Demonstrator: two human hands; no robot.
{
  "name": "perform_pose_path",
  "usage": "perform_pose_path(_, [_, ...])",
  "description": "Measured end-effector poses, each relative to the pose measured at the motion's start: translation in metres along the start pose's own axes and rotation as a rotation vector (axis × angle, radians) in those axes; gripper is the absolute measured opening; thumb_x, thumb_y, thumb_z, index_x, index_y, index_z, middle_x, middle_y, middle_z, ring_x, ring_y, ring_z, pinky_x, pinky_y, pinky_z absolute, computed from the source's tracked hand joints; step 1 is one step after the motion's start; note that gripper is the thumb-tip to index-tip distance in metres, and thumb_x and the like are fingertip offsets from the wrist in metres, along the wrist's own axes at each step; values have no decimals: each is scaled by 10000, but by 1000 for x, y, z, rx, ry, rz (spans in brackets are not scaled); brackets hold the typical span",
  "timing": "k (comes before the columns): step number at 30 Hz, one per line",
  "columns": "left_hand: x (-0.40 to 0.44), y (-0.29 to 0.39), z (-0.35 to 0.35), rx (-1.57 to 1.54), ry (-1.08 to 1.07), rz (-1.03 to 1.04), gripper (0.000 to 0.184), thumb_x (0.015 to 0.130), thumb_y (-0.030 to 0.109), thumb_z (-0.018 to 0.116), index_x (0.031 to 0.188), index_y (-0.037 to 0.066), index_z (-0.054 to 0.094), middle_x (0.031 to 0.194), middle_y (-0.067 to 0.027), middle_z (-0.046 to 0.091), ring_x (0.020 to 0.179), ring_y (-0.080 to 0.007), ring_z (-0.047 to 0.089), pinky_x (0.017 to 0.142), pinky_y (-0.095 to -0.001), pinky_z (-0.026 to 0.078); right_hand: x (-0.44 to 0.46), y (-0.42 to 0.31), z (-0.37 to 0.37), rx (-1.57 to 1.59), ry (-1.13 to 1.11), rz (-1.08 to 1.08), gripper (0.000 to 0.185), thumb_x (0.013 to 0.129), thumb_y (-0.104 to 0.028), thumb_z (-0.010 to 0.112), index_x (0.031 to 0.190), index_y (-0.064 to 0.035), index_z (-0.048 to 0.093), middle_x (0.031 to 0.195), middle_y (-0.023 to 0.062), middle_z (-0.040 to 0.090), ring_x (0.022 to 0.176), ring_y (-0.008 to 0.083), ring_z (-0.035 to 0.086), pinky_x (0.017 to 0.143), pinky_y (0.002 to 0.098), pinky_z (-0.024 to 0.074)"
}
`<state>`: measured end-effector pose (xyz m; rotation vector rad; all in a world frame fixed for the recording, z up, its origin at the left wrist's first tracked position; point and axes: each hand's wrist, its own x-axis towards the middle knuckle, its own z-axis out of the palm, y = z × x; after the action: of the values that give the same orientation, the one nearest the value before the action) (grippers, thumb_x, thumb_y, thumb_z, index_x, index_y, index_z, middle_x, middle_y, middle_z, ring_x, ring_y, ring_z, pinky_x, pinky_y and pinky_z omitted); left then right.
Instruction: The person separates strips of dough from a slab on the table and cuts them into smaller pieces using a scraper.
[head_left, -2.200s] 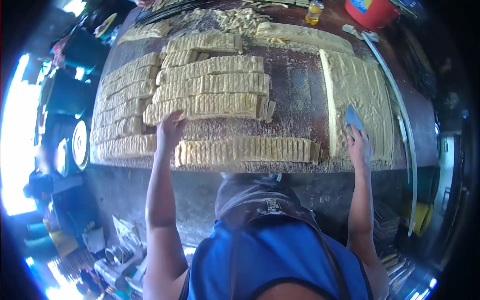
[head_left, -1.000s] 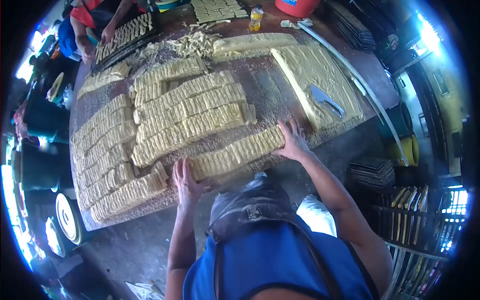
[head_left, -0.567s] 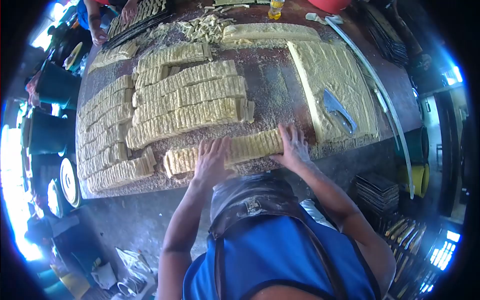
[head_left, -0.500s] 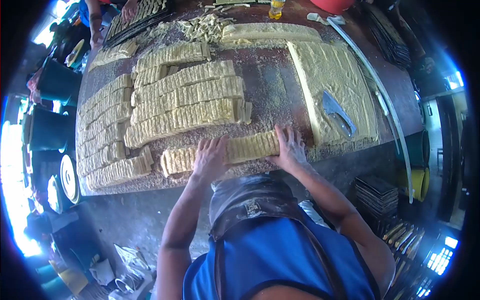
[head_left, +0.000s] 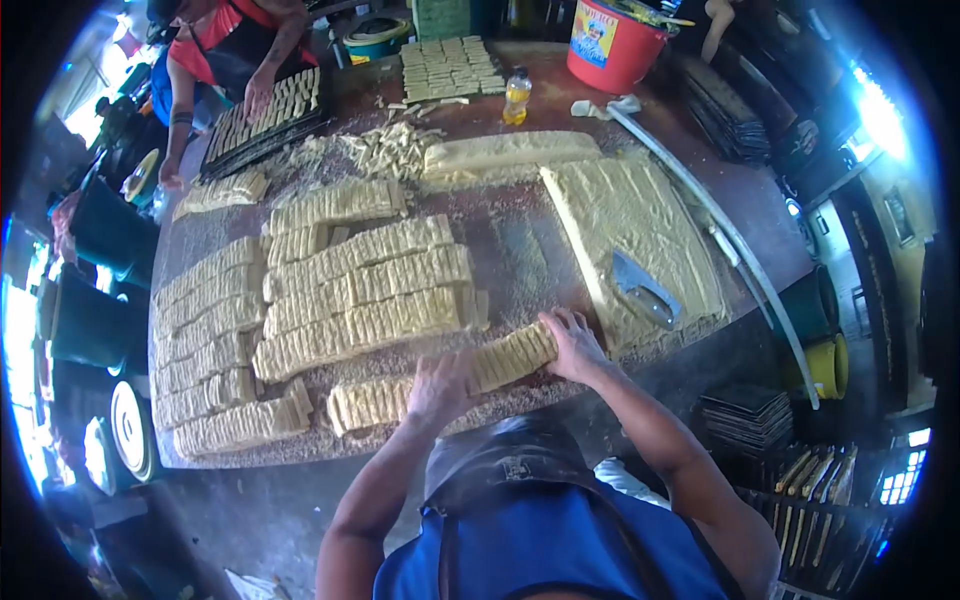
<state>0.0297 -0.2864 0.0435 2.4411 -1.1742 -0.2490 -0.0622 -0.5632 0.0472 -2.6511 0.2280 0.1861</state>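
A long row of cut dough strips (head_left: 375,406) lies along the near table edge, bending upward at its right part. My left hand (head_left: 443,388) is laid over the middle of this row, fingers across its top and blurred by motion. At the row's right end, my right hand (head_left: 577,348) is closed round the last strips. More rows of cut dough strips (head_left: 365,318) stand just beyond. To the right is a thick dough slab (head_left: 640,230), with a wide-bladed knife (head_left: 645,290) lying flat on it.
Crumbs cover the dark table (head_left: 520,250). A long pale rod (head_left: 715,210) runs past the slab's right side. Farther back are a bottle (head_left: 516,98), a red bucket (head_left: 610,50) and a tray of strips (head_left: 450,70). Another person's hand (head_left: 258,93) is over a tray at far left.
The view has tilted up, showing more of the far table. My left hand has shifted right along the row, and the row now bends more. My right hand stays at its end.
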Motion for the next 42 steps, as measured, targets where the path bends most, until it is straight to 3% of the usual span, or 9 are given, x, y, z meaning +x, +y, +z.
perform_pose_path(6, [24, 30, 15, -103, -128, -271, 925, 731, 356, 833, 1465, 14, 386, 1271, -230, 578, 1193, -399, 572, 1022, -482, 470, 49, 26, -33, -74, -54, -157, 953, 617, -124, 854, 1465, -111, 421, 1488, 200, 407, 1367, 443, 407, 1119, 508, 414])
perform_pose_path(7, [28, 44, 13, -119, -33, -275, 777, 787, 184, 752, 1434, 0, 364, 1226, -237, 563, 1162, -415, 573, 926, -510, 538, 65, 34, -38, -74, -111, -219, 956, 615, -106, 850, 1469, -114, 423, 1491, 195, 406, 1367, 424, 415, 1123, 492, 416])
perform_pose_path(10, [54, 55, 48, -63, 139, -329, 844, 802, 209, 745, 1483, -16, 300, 1282, -251, 520, 1194, -410, 554, 938, -493, 537, 118, 54, -58, -125, -213, -337, 957, 615, -61, 834, 1479, -124, 429, 1496, 177, 406, 1369, 377, 432, 1133, 436, 424])
perform_pose_path(18, [176, 93, 39, -14, 6, -675, 1004, 804, 237, 774, 1534, -70, 157, 1318, -227, 486, 1134, -382, 574, 898, -429, 567, 267, 86, -93, -247, -295, -643, 949, 591, -59, 849, 1456, -155, 470, 1461, 135, 459, 1344, 352, 458, 1117, 426, 439])
perform_pose_path(20, [207, 88, 42, 27, 19, -704, 1024, 801, 257, 791, 1538, -69, 159, 1312, -225, 488, 1131, -377, 576, 896, -411, 574, 294, 89, -103, -371, -301, -636, 918, 580, -162, 881, 1414, -145, 500, 1395, 139, 506, 1328, 350, 474, 1114, 424, 426])
perform_pose_path(24, [257, 76, 36, 48, 2, -783, 1064, 786, 262, 808, 1551, -58, 141, 1309, -232, 488, 1144, -383, 572, 920, -407, 563, 339, 94, -115, -386, -318, -563, 990, 560, -154, 901, 1453, -163, 474, 1485, 162, 451, 1380, 372, 428, 1142, 437, 391])
perform_pose_path(32, [320, -16, 13, 28, 46, -748, 955, 762, 65, 737, 1561, 47, 214, 1483, -221, 407, 1284, -484, 479, 1074, -450, 462, 367, 106, -119, -203, -194, -456, 924, 539, -130, 923, 1369, -90, 518, 1379, 185, 524, 1320, 378, 480, 1085, 450, 453])
perform_pose_path(37, [352, -90, -30, 9, -6, -564, 893, 706, 21, 731, 1520, 53, 367, 1470, -217, 461, 1356, -374, 461, 1131, -399, 404, 359, 97, -105, -210, -98, -329, 1055, 616, -370, 923, 1453, -19, 384, 1454, 261, 424, 1344, 438, 428, 1140, 503, 385])
perform_pose_path(42, [348, -116, -49, 22, -127, -552, 972, 663, 58, 809, 1525, 48, 359, 1486, -224, 452, 1398, -357, 422, 1161, -397, 381, 337, 65, -95, -174, -28, -180, 939, 723, -302, 847, 1454, 14, 351, 1399, 254, 428, 1271, 476, 460, 1014, 564, 482])
